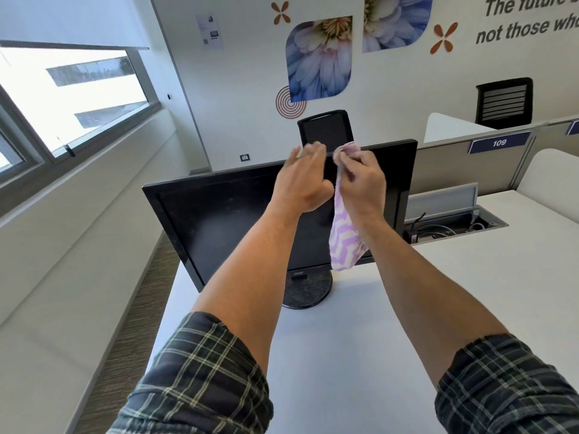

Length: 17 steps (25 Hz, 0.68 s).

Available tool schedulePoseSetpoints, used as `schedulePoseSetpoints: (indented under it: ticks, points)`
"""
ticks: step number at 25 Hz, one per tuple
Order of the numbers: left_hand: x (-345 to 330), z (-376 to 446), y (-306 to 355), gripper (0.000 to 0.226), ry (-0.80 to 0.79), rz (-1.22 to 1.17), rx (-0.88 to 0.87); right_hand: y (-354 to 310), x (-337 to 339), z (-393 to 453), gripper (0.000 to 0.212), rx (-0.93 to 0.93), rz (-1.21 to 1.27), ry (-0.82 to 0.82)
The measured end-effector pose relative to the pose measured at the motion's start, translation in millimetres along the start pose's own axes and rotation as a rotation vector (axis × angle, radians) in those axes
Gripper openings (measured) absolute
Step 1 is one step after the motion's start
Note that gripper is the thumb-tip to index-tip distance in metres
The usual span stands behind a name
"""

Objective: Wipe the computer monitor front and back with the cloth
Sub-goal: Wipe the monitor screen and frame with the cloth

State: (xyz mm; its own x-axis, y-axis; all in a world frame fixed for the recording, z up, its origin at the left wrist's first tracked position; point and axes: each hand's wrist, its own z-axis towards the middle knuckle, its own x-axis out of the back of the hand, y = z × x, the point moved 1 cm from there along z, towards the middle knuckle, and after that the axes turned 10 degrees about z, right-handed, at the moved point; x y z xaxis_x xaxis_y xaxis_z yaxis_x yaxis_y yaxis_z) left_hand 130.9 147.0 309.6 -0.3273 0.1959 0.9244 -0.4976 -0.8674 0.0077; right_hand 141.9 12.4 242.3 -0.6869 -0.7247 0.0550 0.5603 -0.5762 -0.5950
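Black flat-panel computer monitor (225, 220) stands on a round black base (308, 291) near the far left edge of the white desk (344, 355), screen facing the camera and dark; faint dust specks and smudges show on the glass and bezel. A small logo sits at the bottom centre of the frame. Right hand (360, 180) grips a lilac-and-white zigzag-patterned cloth (344, 242) at the monitor's top edge, fingers curled round the bunched upper end; the rest of the cloth hangs down over the screen to the lower bezel. Left hand (302, 180) is raised just beside it, fingers straight and reaching over the top edge, holding nothing. Both forearms are bare, with dark plaid sleeves (200, 380) rolled above the elbow.
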Motion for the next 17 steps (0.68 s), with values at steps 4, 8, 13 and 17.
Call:
schedulePoseSetpoints:
  ticks: [4,8,13,17]
  points:
    - [-16,-33,-66,0.075,0.154,0.164,0.277,-2,10,-5,0.021,-0.148,-0.064,0.137]
    - [-15,-43,-89,0.066,0.113,0.196,0.272,-13,-14,-14,0.020,-0.155,-0.061,0.038]
    - [-16,-43,-95,0.072,0.126,0.223,0.239,-46,-66,-31,0.010,0.018,0.026,-0.101]
    - [-14,-47,-97,0.077,0.144,0.187,0.208,-59,-91,-39,0.016,0.168,0.038,-0.229]
